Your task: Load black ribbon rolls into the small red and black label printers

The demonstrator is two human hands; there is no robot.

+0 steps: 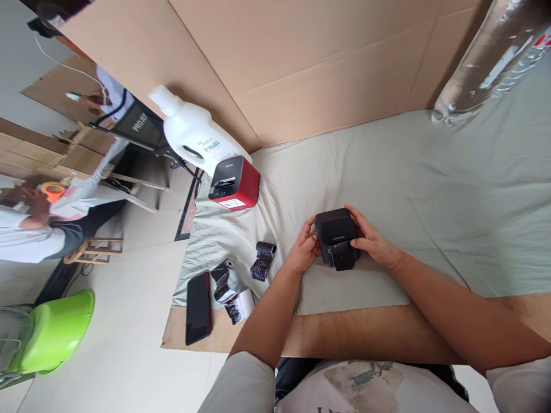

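A small black box-shaped printer (336, 232) sits on the grey-green cloth (430, 201), with a dark roll (344, 258) at its near side. My left hand (305, 248) grips the printer's left side. My right hand (372, 240) holds its right side, fingers on top and thumb near the roll. Both forearms rest over the cardboard edge (365, 327) of the table.
A red and black printer (235, 182) and a white jug (193, 136) stand at the back left. Dark ribbon rolls (263, 259), a black phone (198, 307) and paper scraps lie to the left. Cardboard walls the back. Another person (38, 229) sits far left near a green stool (51, 330).
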